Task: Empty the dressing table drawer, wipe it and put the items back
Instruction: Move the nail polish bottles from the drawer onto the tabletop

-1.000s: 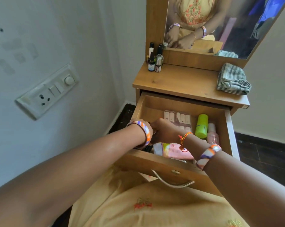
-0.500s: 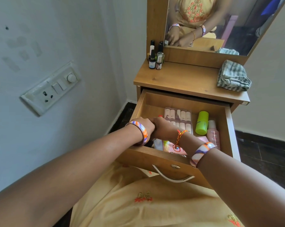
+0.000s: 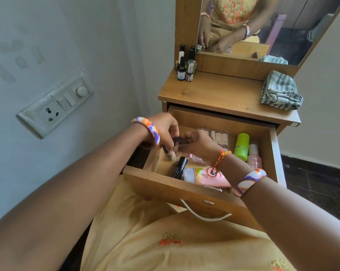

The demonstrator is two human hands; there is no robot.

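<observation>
While the drawer (image 3: 184, 189) stands open, both hands (image 3: 181, 136) pinch small dark bottles (image 3: 170, 151).

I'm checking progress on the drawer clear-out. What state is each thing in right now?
drawer: pulled open, items inside
left hand: raised over the drawer, pinching small dark items
right hand: gripping small dark items
green bottle: lying in drawer
pink tube: lying in drawer
striped cloth: bunched on tabletop, unused

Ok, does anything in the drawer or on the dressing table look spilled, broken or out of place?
Nothing stands out. The drawer is open and still part full: green bottle, pink tube and black tube lie loose but intact. The striped cloth sits bunched on the tabletop. No spill shows.
</observation>
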